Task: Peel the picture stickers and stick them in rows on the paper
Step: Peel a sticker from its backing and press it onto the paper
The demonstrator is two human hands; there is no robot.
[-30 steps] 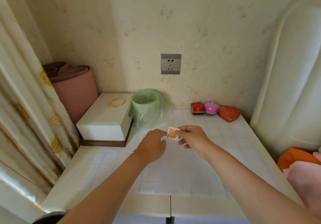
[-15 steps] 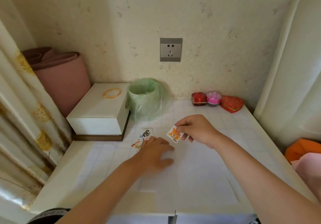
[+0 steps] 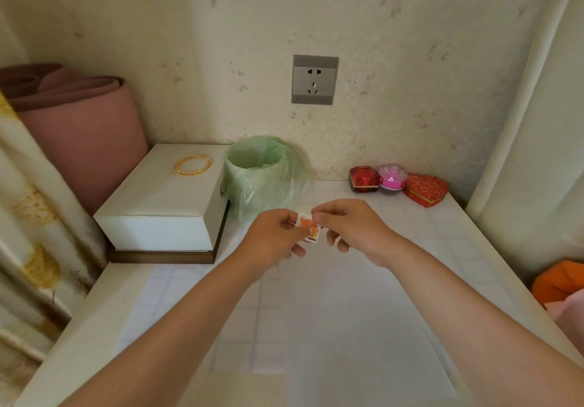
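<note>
- Picture sticker (image 3: 310, 229): held in the air above the paper (image 3: 316, 327), near the green-bagged bin (image 3: 257, 176).
- Our left hand (image 3: 271, 237) and right hand (image 3: 350, 228): fingertips pinch its opposite edges.
- Risk, we judge: a rushed peel could tear or curl it.

Nothing legible anywhere. On the picture sticker (image 3: 309, 228), a short dark line of print along the lower edge, under the orange figure, too small and blurred to read. On the red heart-shaped tin (image 3: 426, 189), a fine pattern, not clear enough to tell letters from ornament.
</note>
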